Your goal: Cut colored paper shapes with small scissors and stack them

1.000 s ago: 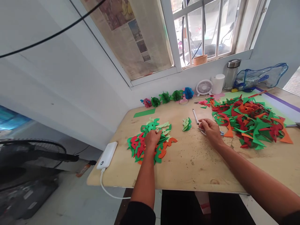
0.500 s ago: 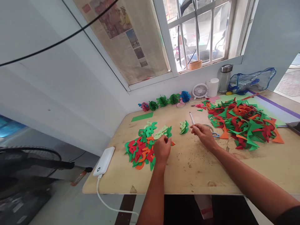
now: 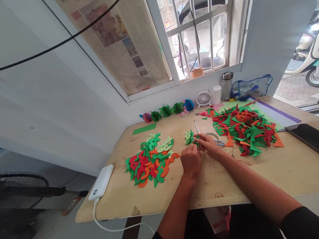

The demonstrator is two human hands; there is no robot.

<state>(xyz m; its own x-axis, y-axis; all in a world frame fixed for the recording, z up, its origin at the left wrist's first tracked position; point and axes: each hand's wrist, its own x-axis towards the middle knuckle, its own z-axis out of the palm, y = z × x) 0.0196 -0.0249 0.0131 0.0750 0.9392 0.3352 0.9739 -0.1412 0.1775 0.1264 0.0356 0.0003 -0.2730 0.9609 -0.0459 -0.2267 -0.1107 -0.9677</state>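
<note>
My left hand [image 3: 191, 160] and my right hand [image 3: 209, 145] meet above the middle of the table, both closed on a small green paper piece [image 3: 197, 140]. Fingers cover most of that piece. Just left of the fingertips lies a small stack of light and dark green paper cutouts [image 3: 189, 137]. Further left spreads a heap of curved red, orange and green paper cutouts [image 3: 147, 166], with pale green cutouts [image 3: 166, 144] on its upper right. A white pencil or pen [image 3: 196, 126] lies beyond my right hand, and blue-handled scissors [image 3: 219, 142] rest partly behind it.
A big pile of red, green and orange paper scraps [image 3: 249, 127] covers the right side. Along the wall stand honeycomb paper turtles [image 3: 165, 110], a small fan [image 3: 203, 99] and a glass bottle [image 3: 226, 87]. A power bank [image 3: 101, 182] sits at the left edge; a phone [image 3: 304, 134] lies far right.
My left hand has moved right, away from the cutout heap, to meet my right hand. A green paper piece now shows between them. The camera view has turned slightly right.
</note>
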